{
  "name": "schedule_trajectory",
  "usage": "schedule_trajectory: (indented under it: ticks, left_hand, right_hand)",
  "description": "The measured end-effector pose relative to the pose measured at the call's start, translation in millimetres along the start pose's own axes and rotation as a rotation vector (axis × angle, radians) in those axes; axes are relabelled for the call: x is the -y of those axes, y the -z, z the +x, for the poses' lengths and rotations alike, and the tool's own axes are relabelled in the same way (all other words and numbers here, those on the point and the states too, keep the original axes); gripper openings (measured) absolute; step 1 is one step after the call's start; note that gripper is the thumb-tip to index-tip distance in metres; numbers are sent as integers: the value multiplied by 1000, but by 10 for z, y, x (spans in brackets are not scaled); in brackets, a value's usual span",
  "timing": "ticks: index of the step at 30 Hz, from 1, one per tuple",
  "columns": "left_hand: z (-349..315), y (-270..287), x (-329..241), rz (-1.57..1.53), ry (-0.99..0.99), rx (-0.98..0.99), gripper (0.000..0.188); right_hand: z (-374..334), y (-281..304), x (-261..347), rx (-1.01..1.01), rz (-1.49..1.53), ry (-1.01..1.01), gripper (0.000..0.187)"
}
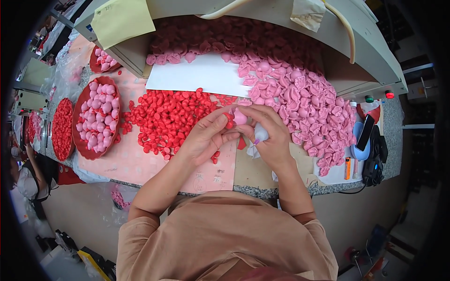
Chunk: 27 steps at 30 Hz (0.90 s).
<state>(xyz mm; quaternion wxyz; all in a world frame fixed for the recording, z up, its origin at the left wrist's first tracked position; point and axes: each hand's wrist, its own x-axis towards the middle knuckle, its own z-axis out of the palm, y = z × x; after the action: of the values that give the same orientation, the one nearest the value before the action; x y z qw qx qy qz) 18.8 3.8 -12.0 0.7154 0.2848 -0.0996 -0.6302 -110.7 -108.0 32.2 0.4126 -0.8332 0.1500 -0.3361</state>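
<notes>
Both hands meet over the bench near its front edge. Between thumb and fingers, my left hand (200, 138) pinches a small glossy red piece (229, 122). A rounded pink piece (240, 117) touches it, gripped by the fingertips of my right hand (277, 143). Tucked in that same right hand is a small whitish squeeze bottle (261, 133) with a purple tip. Fingers partly cover both small pieces, so I cannot tell whether they are joined. Left of my hands lies a heap of red pieces (168, 119); to the right spreads a pile of pink ruffled pieces (307, 105).
A red scalloped tray (84, 149) of pink pieces stands at left, beside a tray of red ones (62, 129). Over the back arches a grey machine housing (370, 42). A phone (365, 132), blue dish (358, 152) and orange lighter (347, 168) lie at right.
</notes>
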Motion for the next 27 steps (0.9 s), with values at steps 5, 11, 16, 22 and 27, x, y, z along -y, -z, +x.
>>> schedule_trajectory:
  ticks: [5,11,16,22,27]
  left_hand:
    - [-3,-2,12,10,5,-9,50]
    - [-10,-17,2,16,2,-8,49]
    - [-12,-36,2,-56,7,-40,41]
    - [-29,-115,-18,31,-67,-32,39]
    - [-32,-70,0,182,-134,-54,40]
  right_hand:
    - [-2,-12,-21,8,-17,11,39]
    - [-16,-26,-41,23,-16,11,39]
    - [-26,-26,-32,55,20,-5,36]
    - [-51,-66,-116,30,45,5,41]
    - [-50,-43,-42,61,143,-117,44]
